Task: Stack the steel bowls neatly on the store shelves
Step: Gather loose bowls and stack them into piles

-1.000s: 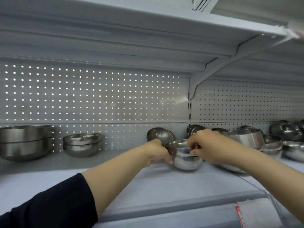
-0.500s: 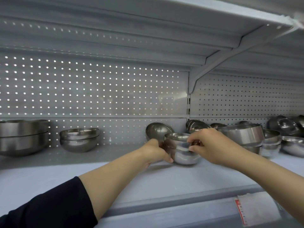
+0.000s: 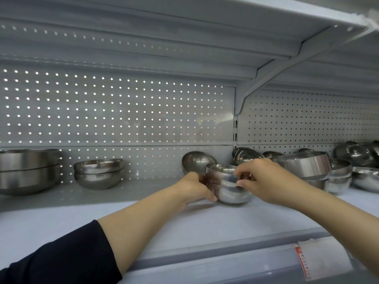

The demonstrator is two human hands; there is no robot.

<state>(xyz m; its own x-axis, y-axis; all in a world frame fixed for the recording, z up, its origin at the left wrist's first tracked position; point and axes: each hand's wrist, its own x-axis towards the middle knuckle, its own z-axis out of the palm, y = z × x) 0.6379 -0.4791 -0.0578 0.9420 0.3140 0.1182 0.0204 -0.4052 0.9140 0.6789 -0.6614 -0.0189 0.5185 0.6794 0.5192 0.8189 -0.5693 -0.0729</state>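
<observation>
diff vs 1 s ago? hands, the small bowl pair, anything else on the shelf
Little changed. The left hand still steadies the lower small bowl from the left, and the right hand still pinches the rim of the upper small bowl nested in it. The pair stays on the shelf in front of the tilted bowl. The stacks at left and right did not move; the small shift in framing looks like head motion.
</observation>
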